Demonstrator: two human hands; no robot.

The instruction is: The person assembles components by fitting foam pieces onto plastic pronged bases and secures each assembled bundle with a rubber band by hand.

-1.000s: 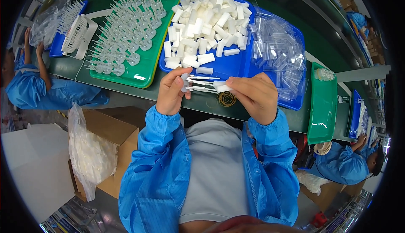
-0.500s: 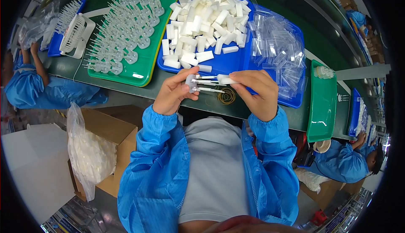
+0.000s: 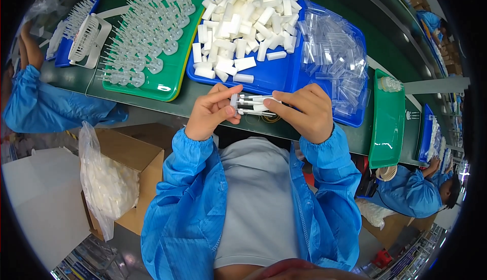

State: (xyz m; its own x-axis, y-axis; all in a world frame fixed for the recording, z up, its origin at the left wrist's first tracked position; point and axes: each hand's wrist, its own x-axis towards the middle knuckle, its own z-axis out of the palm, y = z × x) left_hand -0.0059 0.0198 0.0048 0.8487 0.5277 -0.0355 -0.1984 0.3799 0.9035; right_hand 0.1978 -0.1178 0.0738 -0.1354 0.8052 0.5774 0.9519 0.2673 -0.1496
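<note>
My left hand (image 3: 207, 112) pinches the round base of a pale plastic piece (image 3: 234, 102) whose several thin prongs point to the right. A white foam block (image 3: 261, 106) lies among the prongs, toward their tips. The fingers of my right hand (image 3: 308, 112) are closed on its right end and partly cover it. Beyond my hands, similar foam blocks (image 3: 236, 24) are heaped in a blue tray (image 3: 271, 71). To the left, many like pronged pieces (image 3: 154, 29) stand prongs-up in a green tray (image 3: 165, 88).
Clear plastic sleeves (image 3: 335, 52) fill the tray's right section. Yellowish rubber bands (image 3: 270, 118) lie beneath my hands. Farther right is another green tray (image 3: 388, 138); at left, a white fan (image 3: 87, 39) and a carton (image 3: 127, 151). Co-workers in blue sit at both sides.
The foam block has moved left, in between the prongs, with my right hand's fingers following it. My left hand still holds the base, now turned slightly.
</note>
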